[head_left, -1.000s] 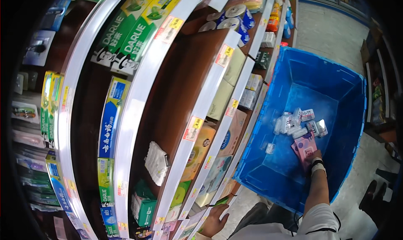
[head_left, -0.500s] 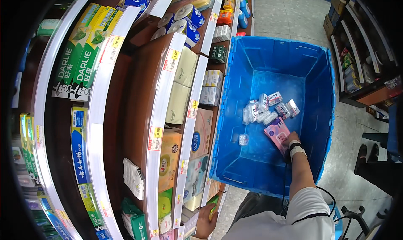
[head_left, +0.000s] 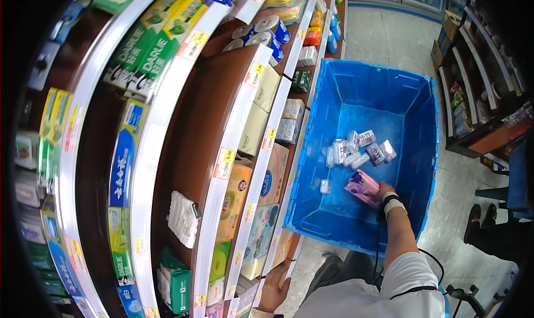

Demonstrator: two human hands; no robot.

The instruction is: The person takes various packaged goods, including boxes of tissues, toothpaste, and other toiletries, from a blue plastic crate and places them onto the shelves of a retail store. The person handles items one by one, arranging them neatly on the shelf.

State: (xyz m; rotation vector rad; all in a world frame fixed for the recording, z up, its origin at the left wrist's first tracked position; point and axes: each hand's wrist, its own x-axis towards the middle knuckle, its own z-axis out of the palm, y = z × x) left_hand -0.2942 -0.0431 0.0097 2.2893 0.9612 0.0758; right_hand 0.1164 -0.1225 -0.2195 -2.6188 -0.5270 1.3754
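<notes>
My right hand (head_left: 385, 193) is closed on a pink soft packet (head_left: 364, 187), inside a large blue plastic tote (head_left: 356, 232). The packet hangs tilted, close above the tote's bottom or touching it; I cannot tell which. Beyond it lies a loose pile of small clear-and-white packs (head_left: 351, 149), with one more pack (head_left: 325, 186) apart to the left. Down at the lower edge, my left hand (head_left: 272, 291) rests against the front of the left shelf, its thumb and fingers apart and nothing seen in it.
Shelving runs along my left, with toothpaste boxes (head_left: 158, 40), tissue packs (head_left: 256, 126), paper rolls (head_left: 267, 37) and a white packet (head_left: 182, 218) close to a shelf edge. Across the aisle stands another shelf rack (head_left: 473, 84). A person's dark shoes (head_left: 481, 215) show at the right.
The view has shifted, so the shelves sit farther right and the tote slightly lower. The pink packet has turned flatter in my right hand. The small packs lie as before.
</notes>
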